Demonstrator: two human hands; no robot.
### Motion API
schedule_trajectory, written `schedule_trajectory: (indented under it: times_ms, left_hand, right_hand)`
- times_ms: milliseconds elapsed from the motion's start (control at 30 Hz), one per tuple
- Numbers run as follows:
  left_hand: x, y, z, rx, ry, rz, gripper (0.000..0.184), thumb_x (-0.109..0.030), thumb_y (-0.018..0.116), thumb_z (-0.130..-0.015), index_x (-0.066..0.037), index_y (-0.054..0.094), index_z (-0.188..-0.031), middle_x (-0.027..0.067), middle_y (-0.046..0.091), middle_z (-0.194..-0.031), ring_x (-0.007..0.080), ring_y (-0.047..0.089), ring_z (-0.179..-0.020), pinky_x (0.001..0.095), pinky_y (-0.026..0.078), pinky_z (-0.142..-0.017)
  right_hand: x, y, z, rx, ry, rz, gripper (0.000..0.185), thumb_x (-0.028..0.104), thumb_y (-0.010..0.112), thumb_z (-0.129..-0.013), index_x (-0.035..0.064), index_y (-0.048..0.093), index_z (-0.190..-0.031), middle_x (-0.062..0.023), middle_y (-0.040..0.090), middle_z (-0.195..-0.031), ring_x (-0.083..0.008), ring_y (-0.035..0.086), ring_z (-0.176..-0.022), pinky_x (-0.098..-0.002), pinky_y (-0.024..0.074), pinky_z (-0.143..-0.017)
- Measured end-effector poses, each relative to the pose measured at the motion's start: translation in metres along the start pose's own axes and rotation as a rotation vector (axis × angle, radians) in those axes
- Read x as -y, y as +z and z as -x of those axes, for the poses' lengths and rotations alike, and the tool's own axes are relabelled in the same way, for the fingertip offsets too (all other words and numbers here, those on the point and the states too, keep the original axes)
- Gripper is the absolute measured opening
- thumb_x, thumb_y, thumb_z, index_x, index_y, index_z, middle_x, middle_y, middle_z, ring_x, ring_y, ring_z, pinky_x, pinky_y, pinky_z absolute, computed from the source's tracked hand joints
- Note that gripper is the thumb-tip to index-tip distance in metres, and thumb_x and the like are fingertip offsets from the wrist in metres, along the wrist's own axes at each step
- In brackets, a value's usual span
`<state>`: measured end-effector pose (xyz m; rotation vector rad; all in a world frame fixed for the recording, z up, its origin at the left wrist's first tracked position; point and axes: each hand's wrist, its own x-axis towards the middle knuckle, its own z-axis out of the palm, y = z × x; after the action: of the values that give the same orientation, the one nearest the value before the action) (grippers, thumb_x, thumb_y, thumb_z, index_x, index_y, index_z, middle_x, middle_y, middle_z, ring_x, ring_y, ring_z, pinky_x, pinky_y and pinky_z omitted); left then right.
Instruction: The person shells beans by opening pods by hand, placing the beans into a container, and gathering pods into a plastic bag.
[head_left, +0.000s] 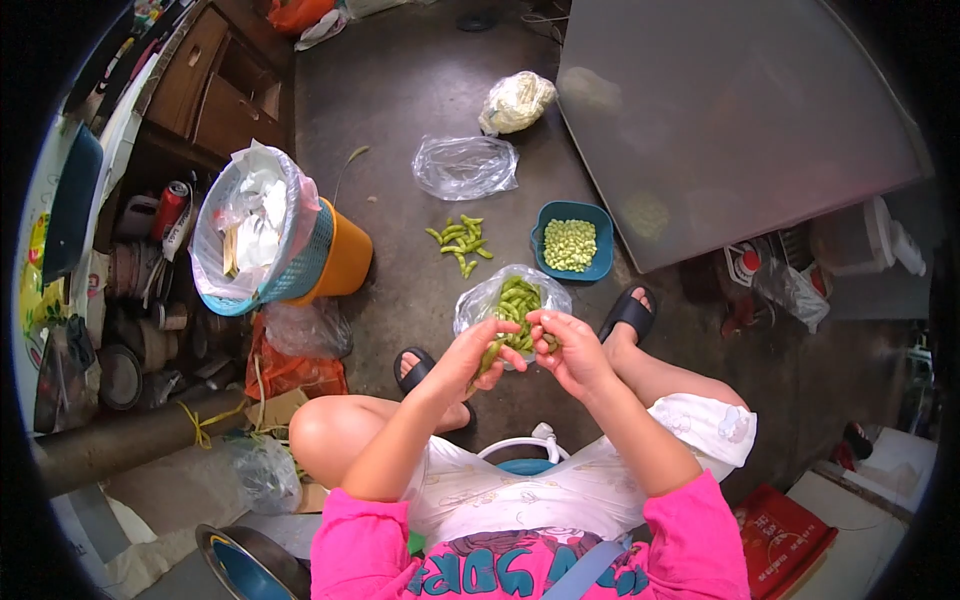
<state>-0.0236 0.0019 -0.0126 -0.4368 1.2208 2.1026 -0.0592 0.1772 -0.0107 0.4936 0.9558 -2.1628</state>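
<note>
Above a clear plastic bag [470,305] of green soybean pods [518,300], both my hands are raised close together. My left hand [470,355] is closed around a soybean pod [489,354], which shows between the fingers. Opposite it, my right hand [572,358] is pinched, with a small greenish-brown piece, perhaps a pod, partly hidden under the fingers. A teal bowl [541,262] of shelled green soybeans [570,245] sits on the floor just beyond the bag. Loose pods [460,241] lie to the bowl's left.
A flattened clear bag [465,167] and a stuffed pale bag [516,102] lie farther out. To the left, a lined blue basket [318,250] stands against an orange bucket [345,255]. A large grey panel [740,130] fills the upper right. My sandalled feet flank the pods.
</note>
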Motion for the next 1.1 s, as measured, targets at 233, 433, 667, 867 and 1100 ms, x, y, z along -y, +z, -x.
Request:
schedule_trajectory:
  times_ms: [233,433,667,867,1100]
  left_hand:
    - [-0.005,0.004,0.007,0.141,-0.074,0.224,0.059,-0.058,0.02,-0.087,-0.012,0.039,-0.119,0.0132,0.058,-0.075,0.007,0.033,-0.036,0.0183,0.023,-0.034]
    - [-0.007,0.008,0.009,0.122,0.02,0.044,0.045,-0.043,0.033,-0.09,-0.007,0.041,-0.115,0.0119,0.056,-0.073,0.0089,0.039,-0.039,0.0181,0.026,-0.034]
    - [-0.002,0.004,0.004,-0.114,0.088,0.12,0.026,-0.025,0.044,-0.088,-0.005,0.051,-0.105,0.0096,0.056,-0.074,0.008,0.045,-0.045,0.0167,0.027,-0.035]
    - [-0.011,0.018,0.008,-0.21,0.758,-0.666,0.022,-0.004,0.059,-0.076,-0.003,0.061,-0.098,0.007,0.053,-0.09,0.0024,0.042,-0.055,0.0184,0.038,-0.054]
    - [-0.009,0.017,0.011,-0.256,0.796,-0.767,0.017,-0.003,0.062,-0.074,-0.001,0.059,-0.091,0.0059,0.059,-0.092,0.0089,0.052,-0.067,0.0202,0.041,-0.061]
  right_hand:
    - [-0.002,0.009,0.004,0.118,0.002,0.377,0.019,0.015,0.054,-0.083,-0.0018,0.061,-0.091,0.0004,0.054,-0.066,-0.0038,0.047,-0.052,-0.0156,0.0323,-0.045]
    - [-0.011,0.012,0.003,0.153,-0.14,0.613,0.015,0.01,0.058,-0.08,-0.002,0.062,-0.087,-0.0039,0.06,-0.073,-0.0053,0.052,-0.055,-0.0171,0.0352,-0.046]
    - [0.002,0.005,0.0,-0.076,-0.188,0.431,0.013,0.015,0.059,-0.08,0.0018,0.061,-0.083,0.0014,0.052,-0.063,-0.0023,0.043,-0.053,-0.0163,0.0315,-0.045]
    - [0.003,0.002,0.002,0.036,0.145,-0.072,0.01,0.014,0.055,-0.083,0.004,0.056,-0.083,0.0037,0.047,-0.064,-0.0028,0.037,-0.049,-0.0159,0.0275,-0.041]
    - [-0.009,0.001,0.002,0.107,0.086,0.261,0.015,0.016,0.052,-0.085,0.0031,0.058,-0.087,0.0035,0.049,-0.066,-0.003,0.038,-0.049,-0.0167,0.0299,-0.041]
